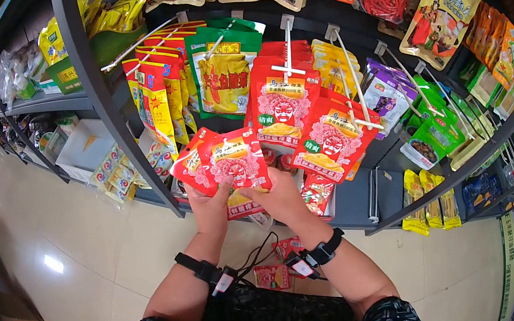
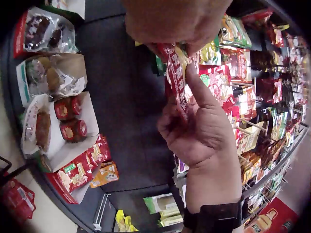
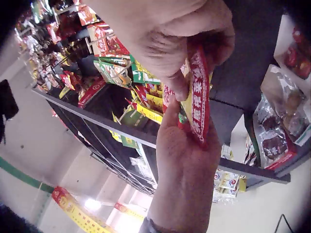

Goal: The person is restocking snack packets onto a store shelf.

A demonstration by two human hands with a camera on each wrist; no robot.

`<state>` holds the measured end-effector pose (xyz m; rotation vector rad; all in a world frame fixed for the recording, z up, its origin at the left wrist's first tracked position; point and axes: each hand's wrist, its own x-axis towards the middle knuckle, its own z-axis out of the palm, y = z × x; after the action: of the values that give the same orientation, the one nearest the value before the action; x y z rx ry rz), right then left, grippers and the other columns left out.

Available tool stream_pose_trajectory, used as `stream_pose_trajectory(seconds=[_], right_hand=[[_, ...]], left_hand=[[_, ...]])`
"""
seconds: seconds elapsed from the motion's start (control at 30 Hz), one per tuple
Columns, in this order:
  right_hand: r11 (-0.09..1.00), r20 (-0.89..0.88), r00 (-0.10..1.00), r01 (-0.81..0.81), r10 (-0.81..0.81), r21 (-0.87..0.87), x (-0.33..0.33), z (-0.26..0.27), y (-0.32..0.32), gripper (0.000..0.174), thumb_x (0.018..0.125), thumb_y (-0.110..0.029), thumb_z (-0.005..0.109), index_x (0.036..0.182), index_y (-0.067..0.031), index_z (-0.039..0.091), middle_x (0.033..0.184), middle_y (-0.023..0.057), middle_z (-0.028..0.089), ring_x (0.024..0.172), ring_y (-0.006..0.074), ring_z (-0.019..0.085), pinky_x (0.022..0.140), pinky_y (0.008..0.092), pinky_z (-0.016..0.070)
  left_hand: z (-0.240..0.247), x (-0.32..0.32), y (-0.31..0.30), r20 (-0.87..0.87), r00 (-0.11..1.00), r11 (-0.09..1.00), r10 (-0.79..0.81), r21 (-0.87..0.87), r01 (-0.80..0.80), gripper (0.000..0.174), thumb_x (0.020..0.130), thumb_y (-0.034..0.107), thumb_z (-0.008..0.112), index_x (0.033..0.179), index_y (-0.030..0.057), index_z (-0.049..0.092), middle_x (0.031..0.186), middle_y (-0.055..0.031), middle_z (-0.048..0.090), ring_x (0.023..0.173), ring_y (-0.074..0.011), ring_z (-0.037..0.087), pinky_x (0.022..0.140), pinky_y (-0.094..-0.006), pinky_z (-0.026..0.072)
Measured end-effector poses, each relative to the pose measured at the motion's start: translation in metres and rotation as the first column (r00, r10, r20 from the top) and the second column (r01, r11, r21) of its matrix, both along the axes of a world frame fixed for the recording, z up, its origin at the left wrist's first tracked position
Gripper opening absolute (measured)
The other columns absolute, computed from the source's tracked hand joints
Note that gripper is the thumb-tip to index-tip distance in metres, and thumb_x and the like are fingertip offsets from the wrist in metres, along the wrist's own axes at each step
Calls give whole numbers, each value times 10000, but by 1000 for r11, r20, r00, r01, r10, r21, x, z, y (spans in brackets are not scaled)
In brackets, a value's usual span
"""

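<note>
The fingers (image 2: 167, 121) of both hands are clamped on red packets, thumbs on the printed front, the other fingers curled behind and largely hidden in the head view. The left hand (image 1: 207, 210) pinches the lower left part with its thumb laid over the front; the right hand (image 1: 281, 198) grips the lower right side, its thumb pointing inward toward the other. At least two packets are held: the front packet (image 1: 239, 163) faces the wearer, and the rear packet (image 1: 188, 165) shows past its left side; whether more lie behind, I cannot tell. The front packet is bright red, with a pale band of dark characters near the top, a white-and-pink painted face in the middle, yellow below it and white characters along the bottom edge. It is tilted, held in the air before the shelf rack, just beside matching hanging packets (image 1: 286, 107) on white pegs (image 1: 287, 44). Left of those hang a green packet (image 1: 225, 76) and red-and-yellow packets (image 1: 153, 103); to the right, purple packets (image 1: 389, 89). A black wristband (image 1: 197, 269) circles the left wrist, another the right. Beneath the arms, red packs (image 1: 272, 277) lie on the pale floor (image 1: 126, 257).
</note>
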<state>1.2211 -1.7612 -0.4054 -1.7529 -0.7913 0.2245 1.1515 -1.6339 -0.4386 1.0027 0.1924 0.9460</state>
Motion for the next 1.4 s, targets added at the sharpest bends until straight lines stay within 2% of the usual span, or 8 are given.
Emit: stream_pose_trajectory(seconds=[0.07,0.2,0.27,0.33,0.63,0.87,1.07,1.4], right_hand=[[997,-59,997,-45,49,57,-4,9,-5,289,839,-153,734,1051,19,640,955,131,702,867,188,666,765,324,518],[998,413,910,-57,42,24,-5,19,-21,215,918,-98,632,1089,33,625,978,131,690,891,188,649,796,307,500],[910,207,965,65,-162,409,-13,24,-16,207,955,-112,595,1102,33,613,992,117,676,890,166,630,802,299,488],[830,60,982,121,-182,545,-10,34,-12,199,988,-124,556,1125,11,606,1033,62,665,921,99,596,808,263,475],[784,-146,983,175,-109,596,21,35,-8,206,979,-126,574,1114,29,598,1039,51,663,914,80,590,811,263,487],[794,-117,978,211,-175,570,24,26,-12,206,982,-133,572,1108,27,603,1037,52,662,912,82,591,817,263,488],[762,-183,975,213,-126,611,29,35,-15,219,992,-145,554,1114,28,608,1028,56,669,892,83,598,809,263,494],[845,-181,970,229,-160,483,59,4,-11,199,987,-149,537,1092,16,580,1025,109,669,867,115,620,768,286,502]], left_hand=[[-2,0,1,-7,999,999,31,-14,-31,461,917,10,618,1313,43,384,1223,-104,587,1044,-165,624,897,-309,516],[-7,4,10,52,998,988,42,-150,-34,394,974,79,553,1331,39,391,1219,-93,589,1033,-146,619,882,-297,515],[-8,4,10,47,997,995,55,-86,-51,368,1013,134,490,1351,35,384,1222,-87,588,1026,-134,613,878,-291,511],[-5,1,8,10,998,998,57,-17,-57,344,1032,171,453,1345,53,371,1249,-84,567,1093,-153,599,915,-321,520],[-6,-1,13,-67,986,984,154,101,-147,346,1023,178,474,1328,35,394,1219,-89,581,1053,-141,606,892,-307,516],[38,-15,29,117,977,975,177,115,-190,351,1000,126,504,1316,-4,423,1197,-92,583,1046,-130,580,924,-292,466],[77,-29,42,148,964,816,223,513,-267,295,979,94,536,1249,-13,485,1171,-91,592,1043,-134,577,931,-295,455],[118,2,4,-184,910,788,-371,456,413,388,981,102,547,1346,10,454,1241,-69,593,1130,-120,550,995,-297,426]])
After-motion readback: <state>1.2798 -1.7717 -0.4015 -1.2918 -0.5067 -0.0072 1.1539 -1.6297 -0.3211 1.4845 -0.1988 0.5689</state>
